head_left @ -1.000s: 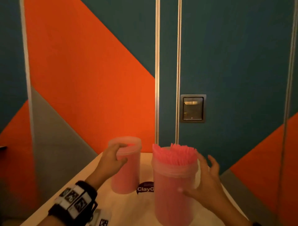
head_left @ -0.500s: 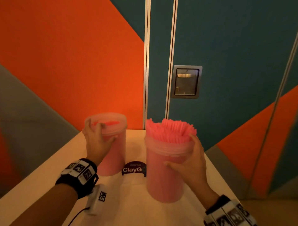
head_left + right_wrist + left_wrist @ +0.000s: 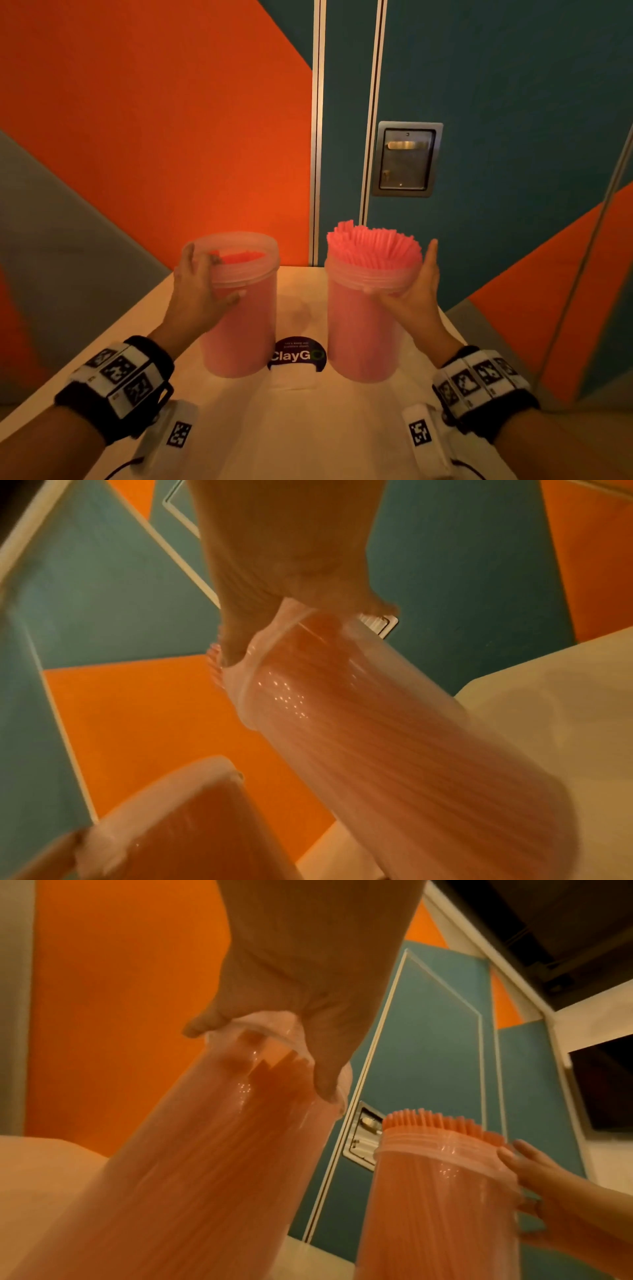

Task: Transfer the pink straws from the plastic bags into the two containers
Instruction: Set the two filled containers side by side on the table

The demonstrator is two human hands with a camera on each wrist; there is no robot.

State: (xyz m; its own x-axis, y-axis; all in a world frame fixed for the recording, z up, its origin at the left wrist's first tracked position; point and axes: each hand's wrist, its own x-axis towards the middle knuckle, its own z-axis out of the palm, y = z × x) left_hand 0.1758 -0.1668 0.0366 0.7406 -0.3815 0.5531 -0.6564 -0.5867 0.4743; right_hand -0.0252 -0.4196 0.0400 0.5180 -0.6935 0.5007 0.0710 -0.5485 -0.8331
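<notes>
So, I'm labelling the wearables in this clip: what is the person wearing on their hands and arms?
Both hands, left hand and right hand, are bare, with no gloves or sleeves in view. Each wrist carries a black band, the left wristband and right wristband, set with white squares printed with black coded patterns. Under each hangs a white camera unit with its own coded tag and a thin dark cable.

The right hand (image 3: 409,294), spread apart from the right translucent plastic container of pink straws (image 3: 363,329) a second ago, now grips it; both containers now appear lower in the head view.
</notes>
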